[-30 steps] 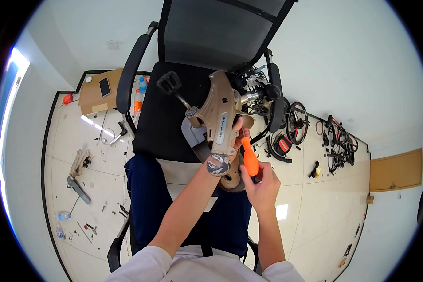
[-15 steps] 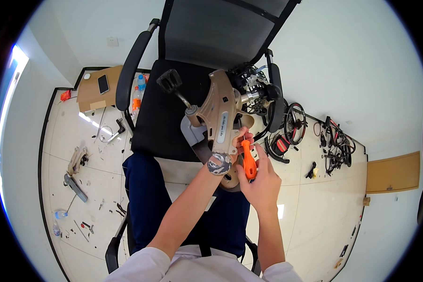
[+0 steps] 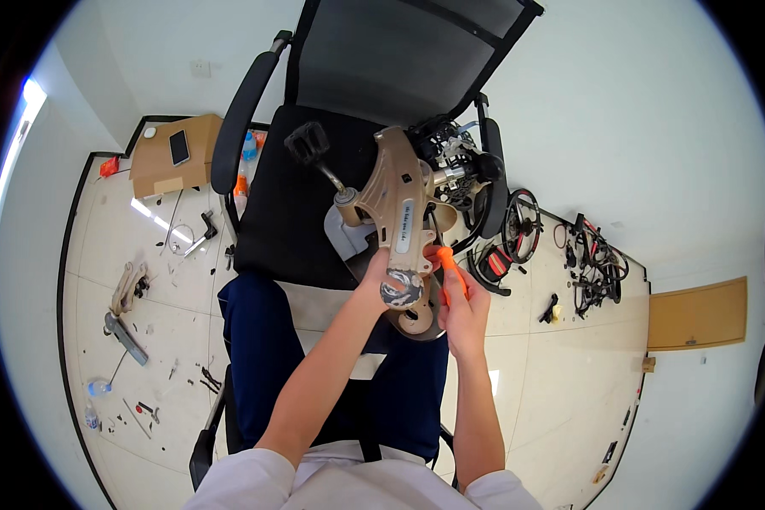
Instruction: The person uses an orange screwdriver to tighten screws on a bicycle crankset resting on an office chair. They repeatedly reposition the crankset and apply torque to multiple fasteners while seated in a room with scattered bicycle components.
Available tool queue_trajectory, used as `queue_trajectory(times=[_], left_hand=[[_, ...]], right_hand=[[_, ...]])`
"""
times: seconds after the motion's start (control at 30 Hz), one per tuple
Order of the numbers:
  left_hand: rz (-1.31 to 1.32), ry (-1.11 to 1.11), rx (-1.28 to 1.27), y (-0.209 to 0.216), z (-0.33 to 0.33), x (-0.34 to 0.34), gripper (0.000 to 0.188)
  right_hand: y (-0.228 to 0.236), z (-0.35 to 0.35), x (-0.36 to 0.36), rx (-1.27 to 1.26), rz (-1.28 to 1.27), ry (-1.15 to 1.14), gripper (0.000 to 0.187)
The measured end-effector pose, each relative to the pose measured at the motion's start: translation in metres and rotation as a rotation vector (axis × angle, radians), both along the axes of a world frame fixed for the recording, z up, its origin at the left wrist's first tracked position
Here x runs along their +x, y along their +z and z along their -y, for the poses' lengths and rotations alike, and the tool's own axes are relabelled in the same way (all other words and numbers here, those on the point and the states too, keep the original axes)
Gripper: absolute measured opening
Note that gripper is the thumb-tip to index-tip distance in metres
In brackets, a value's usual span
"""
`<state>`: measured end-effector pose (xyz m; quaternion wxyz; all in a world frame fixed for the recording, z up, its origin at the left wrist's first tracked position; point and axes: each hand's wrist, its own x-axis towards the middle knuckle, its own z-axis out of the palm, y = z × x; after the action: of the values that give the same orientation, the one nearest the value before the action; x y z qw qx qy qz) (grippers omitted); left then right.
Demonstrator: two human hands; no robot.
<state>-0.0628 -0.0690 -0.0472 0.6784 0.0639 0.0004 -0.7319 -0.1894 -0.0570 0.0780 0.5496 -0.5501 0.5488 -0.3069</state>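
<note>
A bronze-coloured bicycle frame lies across the black office chair seat and reaches toward my lap. A black pedal on a crank sticks out at its left. My left hand grips the frame's near part, beside a round scuffed end; its fingertips show on the right side. In my right hand is a screwdriver, held by its orange handle. The screwdriver's shaft points up along the frame's right side. Where its tip meets the frame is hard to make out.
Black bike parts are heaped by the right armrest. Wheels and more bicycle parts lie along the right wall. Left on the floor are a cardboard box with a phone on it, bottles, a grey frame piece and scattered tools.
My right hand has closed more tightly around the screwdriver handle and shifted slightly left. My left hand's thumb side now shows on the frame's left. The whole view has shifted a little.
</note>
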Motion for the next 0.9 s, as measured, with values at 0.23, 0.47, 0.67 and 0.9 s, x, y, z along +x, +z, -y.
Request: queue_trajectory(times=[0.23,0.47,0.67,0.9], left_hand=[[0.462,-0.009,0.178,0.014,-0.031,0.028,0.039],[0.637,0.01,0.23,0.003,-0.047,0.061,0.036],[0.589,0.083,0.261,-0.019,-0.046,0.079,0.037],[0.611,0.12,0.264,-0.041,-0.015,0.094,0.038]], right_hand=[[0.007,-0.001,0.007,0.204,0.188,-0.052,0.032],[0.002,-0.009,0.015,0.143,-0.159,0.124,0.032],[-0.066,-0.046,0.048,-0.425,-0.671,0.4,0.051],[-0.064,-0.049,0.088,-0.318,-0.695,0.324,0.057]])
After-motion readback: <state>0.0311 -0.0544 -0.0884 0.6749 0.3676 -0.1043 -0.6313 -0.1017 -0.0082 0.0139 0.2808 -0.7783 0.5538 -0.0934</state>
